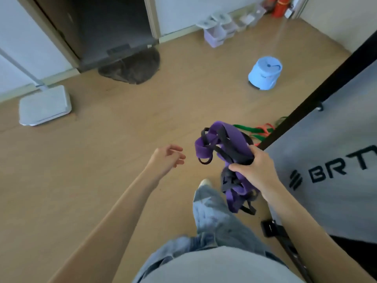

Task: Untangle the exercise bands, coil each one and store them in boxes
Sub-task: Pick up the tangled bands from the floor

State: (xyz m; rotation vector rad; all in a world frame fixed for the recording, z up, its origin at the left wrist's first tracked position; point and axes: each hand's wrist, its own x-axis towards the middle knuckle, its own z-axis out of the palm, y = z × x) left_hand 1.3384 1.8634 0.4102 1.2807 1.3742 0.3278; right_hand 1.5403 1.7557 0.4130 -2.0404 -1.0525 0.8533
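One tangled bundle [224, 148] of purple bands and black straps is in the air above the wooden floor [122, 150], at the near right. The right hand [254, 170] grips it around the middle, fingers and thumb curled round the straps; part of the bundle stands up above the hand and part hangs down below it. The left hand [168, 158] is to the left of the bundle, apart from it, with fingers loosely spread and holding nothing. More bands, green [247, 129] and orange-red [265, 127], lie on the floor just behind the bundle, beside a black bar [318, 94]; I cannot count them. Far away by the wall stands a group of clear plastic boxes [220, 31]; their number and contents are too blurred to tell. One light blue tub [265, 73] lies on the floor, far right.
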